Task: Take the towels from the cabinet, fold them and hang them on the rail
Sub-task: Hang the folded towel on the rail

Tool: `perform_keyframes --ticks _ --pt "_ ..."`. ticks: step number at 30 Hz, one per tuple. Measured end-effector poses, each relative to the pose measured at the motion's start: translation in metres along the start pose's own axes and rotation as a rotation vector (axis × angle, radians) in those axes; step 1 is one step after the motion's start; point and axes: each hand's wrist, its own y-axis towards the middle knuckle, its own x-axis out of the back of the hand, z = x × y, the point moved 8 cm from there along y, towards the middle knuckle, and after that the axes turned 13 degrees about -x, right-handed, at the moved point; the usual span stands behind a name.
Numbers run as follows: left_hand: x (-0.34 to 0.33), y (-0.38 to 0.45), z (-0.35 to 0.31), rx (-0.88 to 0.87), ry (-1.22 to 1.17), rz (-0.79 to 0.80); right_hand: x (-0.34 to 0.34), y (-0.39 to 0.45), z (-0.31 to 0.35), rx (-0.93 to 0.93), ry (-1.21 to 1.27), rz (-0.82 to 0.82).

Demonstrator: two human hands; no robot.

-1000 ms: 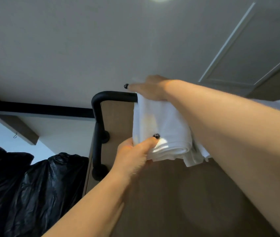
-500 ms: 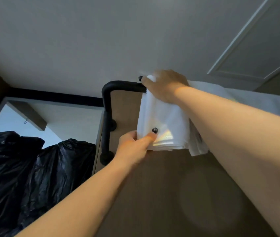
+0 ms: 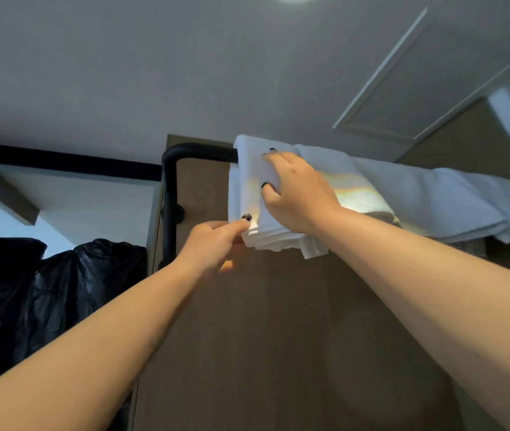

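Observation:
A folded white towel hangs over the black rail near its left bend. My left hand pinches the towel's lower left corner between thumb and fingers. On the towel's front lies my right hand, fingers bent, thumb tip on the cloth. More folded white towels hang on the rail to the right, and the rail is hidden under them.
The rail is fixed to a brown wooden panel that fills the lower middle. Black plastic bags bulge at the left. Above are a grey ceiling and a framed ceiling panel.
My right hand slid from the top of the rail down onto the towel's front. The left hand kept its pinch on the lower corner. The view swung right, showing more hung towels.

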Motion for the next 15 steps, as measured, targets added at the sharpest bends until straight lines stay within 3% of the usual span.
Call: perform_keyframes --ticks 5,15 --pt "0.008 -0.004 -0.006 0.008 0.012 0.023 0.009 -0.027 0.003 -0.011 -0.171 0.090" --pt "0.015 -0.039 -0.034 -0.007 0.161 0.067 0.047 -0.060 0.002 -0.032 -0.222 0.196"
